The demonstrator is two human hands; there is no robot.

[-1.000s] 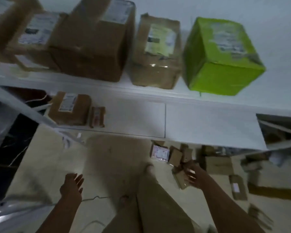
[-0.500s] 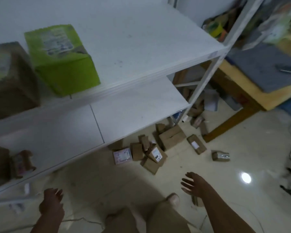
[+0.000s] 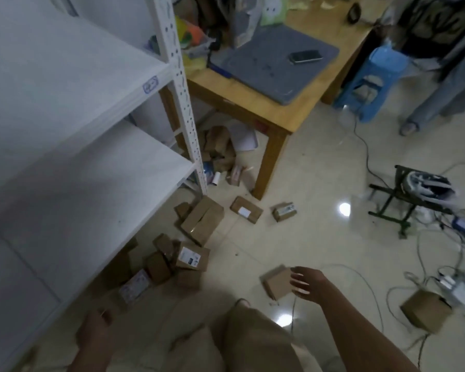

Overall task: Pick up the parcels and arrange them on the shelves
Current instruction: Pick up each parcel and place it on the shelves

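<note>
Several brown cardboard parcels lie on the tiled floor beside the white metal shelves [image 3: 73,167]. A heap with a labelled parcel [image 3: 192,257] sits at the shelf's foot, and a larger box [image 3: 202,220] lies behind it. My right hand [image 3: 308,283] hovers with fingers spread just over a small flat parcel [image 3: 277,283] on the floor. It holds nothing. My left hand [image 3: 94,332] hangs low near the shelf edge, blurred, with nothing in it. Two more small parcels [image 3: 246,209] lie near the table leg.
A wooden table [image 3: 282,114] with a grey mat and a phone stands right of the shelves. A blue stool [image 3: 373,79], a dark metal stand [image 3: 414,194] and loose cables crowd the right side. Another box [image 3: 426,312] sits among the cables. My legs fill the bottom centre.
My view has swung right, away from the loaded shelves toward the floor and table. My right hand has reached out over the small flat parcel.
</note>
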